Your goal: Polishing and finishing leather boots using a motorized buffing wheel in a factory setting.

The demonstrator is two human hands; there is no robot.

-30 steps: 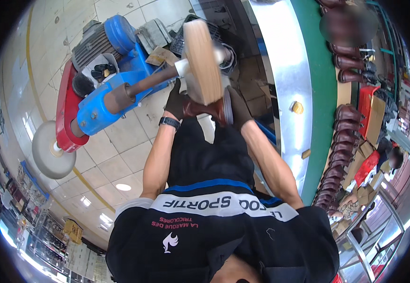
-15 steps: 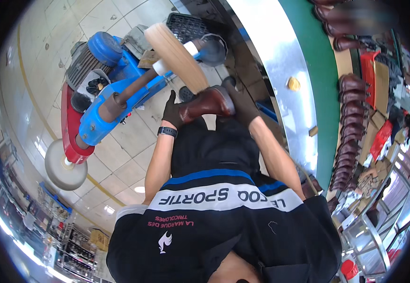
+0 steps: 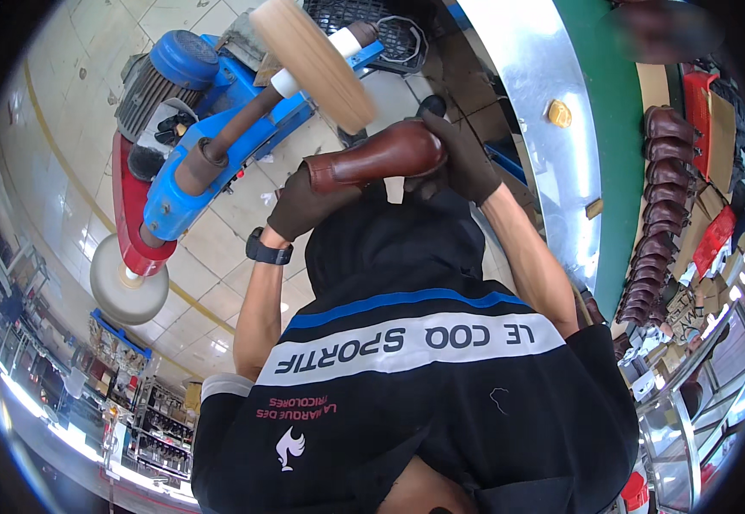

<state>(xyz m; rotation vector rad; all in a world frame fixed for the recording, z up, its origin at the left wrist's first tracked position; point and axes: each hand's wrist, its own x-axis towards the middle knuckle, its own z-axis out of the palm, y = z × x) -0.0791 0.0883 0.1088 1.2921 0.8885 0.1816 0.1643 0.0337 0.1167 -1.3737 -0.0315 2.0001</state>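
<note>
A glossy brown leather boot (image 3: 377, 156) lies crosswise between my gloved hands, its shaft opening toward the left. My left hand (image 3: 311, 206) in a dark glove holds the shaft end, and its fingers are partly hidden by the leather. At the rounded end of the boot, my right hand (image 3: 465, 163), also gloved, is wrapped round it with some fingers underneath. Just beyond the boot is a tan buffing wheel (image 3: 317, 64), blurred as if spinning. Whether wheel and leather touch, I cannot tell.
The wheel's shaft runs to a blue machine (image 3: 171, 184) with a motor (image 3: 146, 96) and a pale second wheel (image 3: 128, 283). On my right, a metal-edged green bench (image 3: 599, 128) carries a yellow lump (image 3: 559, 113). Beyond it stands a row of brown boots (image 3: 668, 180).
The boot has turned in my hands, showing more of its smooth upper, and has come back toward me from the wheel. Both hands still hold it. The whole view has shifted slightly.
</note>
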